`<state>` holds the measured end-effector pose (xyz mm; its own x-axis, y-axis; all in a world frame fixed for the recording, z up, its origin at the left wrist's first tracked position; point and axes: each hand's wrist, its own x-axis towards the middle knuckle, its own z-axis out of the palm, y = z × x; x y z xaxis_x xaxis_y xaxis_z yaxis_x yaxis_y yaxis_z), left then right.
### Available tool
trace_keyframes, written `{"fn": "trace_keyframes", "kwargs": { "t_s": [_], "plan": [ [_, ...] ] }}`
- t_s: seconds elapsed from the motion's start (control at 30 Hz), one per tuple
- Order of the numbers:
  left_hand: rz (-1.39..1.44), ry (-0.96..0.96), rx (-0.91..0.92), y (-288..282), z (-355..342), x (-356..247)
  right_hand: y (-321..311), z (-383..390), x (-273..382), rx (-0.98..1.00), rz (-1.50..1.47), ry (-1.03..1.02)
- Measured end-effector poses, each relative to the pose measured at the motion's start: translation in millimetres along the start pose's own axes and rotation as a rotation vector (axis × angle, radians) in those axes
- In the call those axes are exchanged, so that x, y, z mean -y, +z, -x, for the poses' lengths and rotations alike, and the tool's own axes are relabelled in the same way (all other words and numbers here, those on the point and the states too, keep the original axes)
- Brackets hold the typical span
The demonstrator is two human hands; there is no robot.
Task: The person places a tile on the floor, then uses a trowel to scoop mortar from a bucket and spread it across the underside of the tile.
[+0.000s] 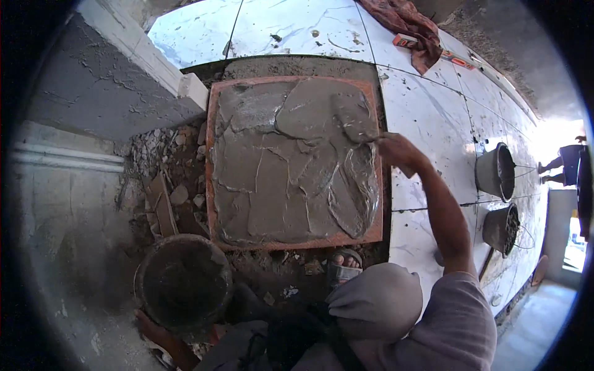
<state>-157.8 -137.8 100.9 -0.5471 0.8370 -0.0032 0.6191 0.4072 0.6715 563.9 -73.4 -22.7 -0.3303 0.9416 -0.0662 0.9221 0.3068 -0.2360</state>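
Note:
A large square tile (377, 234) with an orange-red rim lies in front of me, thickly coated with wet grey mortar (266, 179). At its far right part, my right hand (399, 153) is closed round the handle of a trowel (356, 119). The trowel's blade is smeared with mortar and rests on the coating; its handle is mostly hidden by my fingers. Near me on the left stands a dark round bucket (146, 272), its inside in shadow. My left hand (151, 329) grips its outer side at the lower left, the fingers partly hidden.
White marbled tiles (421, 130) cover the floor ahead and right, with two mortar buckets (495, 172) (498, 229). A reddish cloth (427, 37) lies at the far right. Rubble (179, 195) fills the left gap beside a wall (93, 80). A sandaled foot (344, 263) is near the tile.

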Motion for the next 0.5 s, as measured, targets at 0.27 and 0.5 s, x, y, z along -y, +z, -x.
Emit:
{"fn": "trace_keyframes", "kwargs": {
  "t_s": [0.27, 0.5],
  "plan": [
    [0.376, -0.295, -0.094, 15.4, 2.4, -27.4, -16.5, 15.6, 59.0, 0.422, -1.189, 0.661],
    [0.307, -0.335, -0.098, 18.6, 9.9, -45.8, -7.7, -39.8, 36.0, 0.196, -0.874, 0.493]
  ]
}}
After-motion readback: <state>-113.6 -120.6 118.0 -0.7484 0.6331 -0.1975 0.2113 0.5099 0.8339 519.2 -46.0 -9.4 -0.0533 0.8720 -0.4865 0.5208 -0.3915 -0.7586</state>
